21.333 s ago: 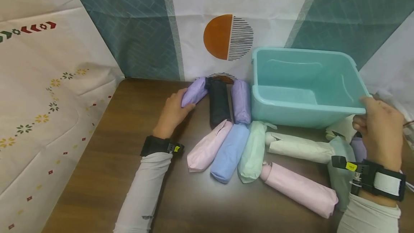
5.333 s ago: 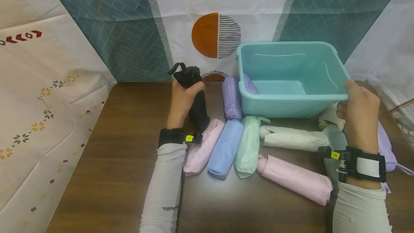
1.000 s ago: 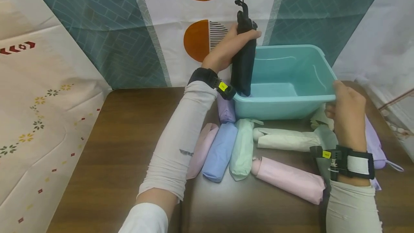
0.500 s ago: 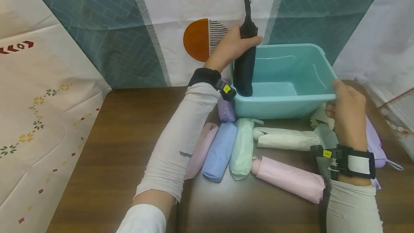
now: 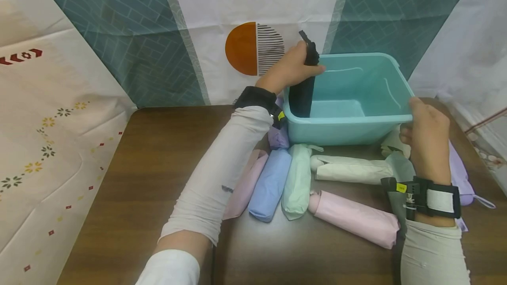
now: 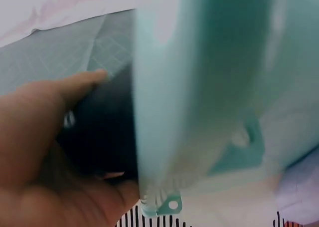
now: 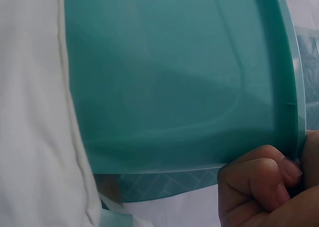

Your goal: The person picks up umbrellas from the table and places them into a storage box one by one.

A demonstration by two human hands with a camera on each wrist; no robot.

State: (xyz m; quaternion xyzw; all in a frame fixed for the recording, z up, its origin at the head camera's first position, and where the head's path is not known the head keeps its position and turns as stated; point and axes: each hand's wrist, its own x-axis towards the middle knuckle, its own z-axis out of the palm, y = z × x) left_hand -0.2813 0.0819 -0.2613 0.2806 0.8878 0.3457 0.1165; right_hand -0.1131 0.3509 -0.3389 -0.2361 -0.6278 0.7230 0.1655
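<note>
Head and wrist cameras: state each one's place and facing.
Head: head-worn, facing forward and down at the turquoise bin; left hand, right hand, forearms show.
Left wrist: worn there, facing the black folded umbrella and the bin; left hand shows.
Right wrist: worn there, facing the bin close up; right hand shows.
Head and left wrist share the umbrella.

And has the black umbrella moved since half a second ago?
Yes, the umbrella moved down: its strap, higher than the orange half-circle then, is now level with it.
</note>
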